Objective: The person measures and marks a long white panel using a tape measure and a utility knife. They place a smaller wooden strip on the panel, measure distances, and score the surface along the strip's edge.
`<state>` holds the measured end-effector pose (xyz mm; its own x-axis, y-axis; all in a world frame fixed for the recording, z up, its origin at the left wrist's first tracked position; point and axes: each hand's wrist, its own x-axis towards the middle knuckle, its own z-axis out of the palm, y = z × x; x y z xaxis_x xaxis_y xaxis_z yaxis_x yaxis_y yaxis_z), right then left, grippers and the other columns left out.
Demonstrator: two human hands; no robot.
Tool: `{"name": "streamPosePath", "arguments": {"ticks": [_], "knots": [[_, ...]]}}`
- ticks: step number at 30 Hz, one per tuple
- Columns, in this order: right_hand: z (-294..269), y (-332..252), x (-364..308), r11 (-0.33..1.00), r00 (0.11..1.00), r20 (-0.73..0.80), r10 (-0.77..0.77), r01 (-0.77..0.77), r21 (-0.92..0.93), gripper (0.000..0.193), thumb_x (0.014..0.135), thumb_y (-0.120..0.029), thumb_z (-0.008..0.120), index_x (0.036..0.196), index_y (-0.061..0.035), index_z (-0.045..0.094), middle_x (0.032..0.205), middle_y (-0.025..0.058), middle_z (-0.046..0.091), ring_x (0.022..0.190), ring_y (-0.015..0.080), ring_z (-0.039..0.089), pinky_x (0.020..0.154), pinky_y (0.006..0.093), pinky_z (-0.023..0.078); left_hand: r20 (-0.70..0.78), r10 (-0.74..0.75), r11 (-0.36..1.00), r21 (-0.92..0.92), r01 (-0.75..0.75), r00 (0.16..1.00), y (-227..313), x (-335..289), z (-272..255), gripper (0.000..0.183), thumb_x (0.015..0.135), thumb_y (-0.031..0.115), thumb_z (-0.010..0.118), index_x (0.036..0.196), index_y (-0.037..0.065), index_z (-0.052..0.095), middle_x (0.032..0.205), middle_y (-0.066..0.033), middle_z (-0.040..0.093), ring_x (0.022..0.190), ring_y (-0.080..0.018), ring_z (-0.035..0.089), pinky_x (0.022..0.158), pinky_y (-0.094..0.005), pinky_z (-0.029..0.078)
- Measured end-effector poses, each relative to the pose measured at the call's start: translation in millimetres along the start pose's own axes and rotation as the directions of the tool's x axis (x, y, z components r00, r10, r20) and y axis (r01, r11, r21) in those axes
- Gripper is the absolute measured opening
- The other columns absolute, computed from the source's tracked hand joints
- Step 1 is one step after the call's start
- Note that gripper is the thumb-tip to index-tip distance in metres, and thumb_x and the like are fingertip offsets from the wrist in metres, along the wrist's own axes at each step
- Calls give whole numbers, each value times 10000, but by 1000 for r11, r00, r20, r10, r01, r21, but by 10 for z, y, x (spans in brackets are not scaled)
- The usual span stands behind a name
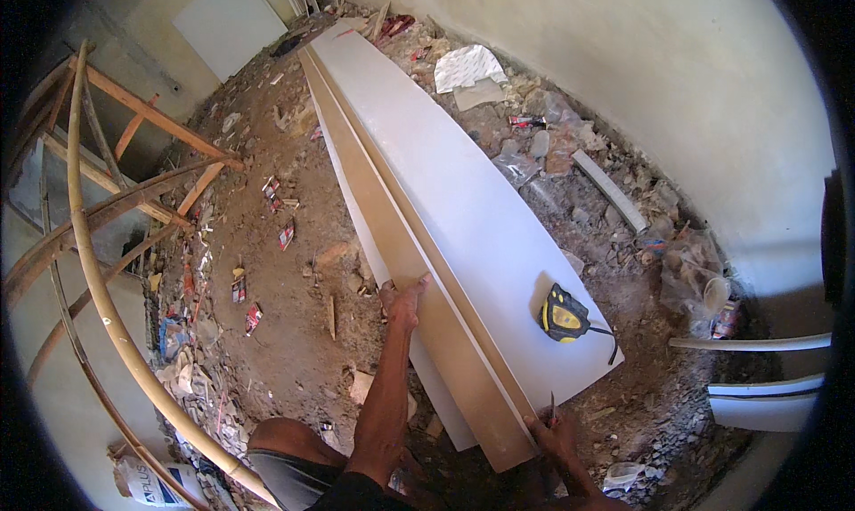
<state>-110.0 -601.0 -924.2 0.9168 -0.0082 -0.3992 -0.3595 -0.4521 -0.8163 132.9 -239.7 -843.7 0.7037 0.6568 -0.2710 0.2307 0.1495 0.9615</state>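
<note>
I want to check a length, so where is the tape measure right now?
In the head view, the yellow-and-black tape measure lies right of centre, on the near end of the wide white panel, beyond the right hand.

tape measure point(563, 315) on the board point(472, 217)

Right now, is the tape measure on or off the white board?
On: the tape measure lies near the board's closer end, with white surface showing left of and below it.

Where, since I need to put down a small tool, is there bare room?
The white board is bare beyond the tape measure and between it and the brown strip. Crowded: the rubble along the right wall.
</note>
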Motion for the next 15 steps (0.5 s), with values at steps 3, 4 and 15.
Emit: {"name": "streamPosePath", "arguments": {"ticks": [3,4,15], "knots": [[-307,-745,70,994,992,77,101,-98,-50,327,799,-305,766,796,-1,648,711,68,637,685,147,585,633,339,474,49,-12,990,144,5,999,315,-74,107,475,692,202,898,1039,-15,657,999,-111,688,861,-243,648,723,-402,556],[-373,-1038,138,996,993,84,89,-90,19,326,799,-305,767,796,-2,647,706,65,633,678,147,581,628,339,472,61,-15,984,179,4,998,390,-33,133,481,694,204,897,1044,-17,653,998,-110,686,859,-244,648,718,-399,554],[-111,-614,124,983,980,95,176,-179,28,402,806,-397,745,865,-5,677,844,164,684,760,310,662,688,433,513,58,-109,989,-91,114,992,-206,468,-23,404,795,139,824,1093,-31,611,934,-112,675,779,-215,639,656,-354,549]]}}
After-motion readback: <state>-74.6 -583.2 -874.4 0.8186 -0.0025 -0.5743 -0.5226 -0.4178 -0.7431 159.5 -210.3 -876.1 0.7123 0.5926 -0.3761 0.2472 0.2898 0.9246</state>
